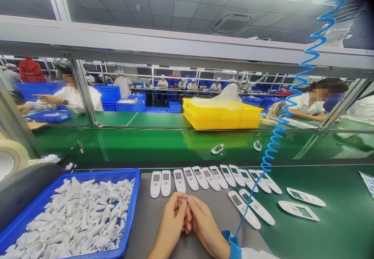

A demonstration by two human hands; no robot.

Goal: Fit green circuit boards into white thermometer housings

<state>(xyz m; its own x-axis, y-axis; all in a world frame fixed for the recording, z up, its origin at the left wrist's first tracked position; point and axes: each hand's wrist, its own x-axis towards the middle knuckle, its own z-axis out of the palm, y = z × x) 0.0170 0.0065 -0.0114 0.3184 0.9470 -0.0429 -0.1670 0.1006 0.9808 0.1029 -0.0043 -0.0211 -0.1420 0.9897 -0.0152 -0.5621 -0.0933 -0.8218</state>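
Note:
My left hand (172, 222) and my right hand (204, 224) are folded together over a grey mat (140, 224), fingers interlocked, and anything between them is hidden. Just above my fingertips, a curved row of several white plastic device housings (179, 181) lies on the mat and green bench. To the left of my left hand sits a blue tray (96, 172), heaped with small white plastic parts (76, 220). On my right wrist is a blue strap (230, 243), with a blue coiled cord (292, 103) rising from it.
More white housings (244, 209) and white frames (298, 210) lie to the right. Beyond is a green conveyor belt (146, 146) carrying small circuit boards (217, 148). Yellow crates (222, 115) stand across it, with co-workers (309, 107) at both sides.

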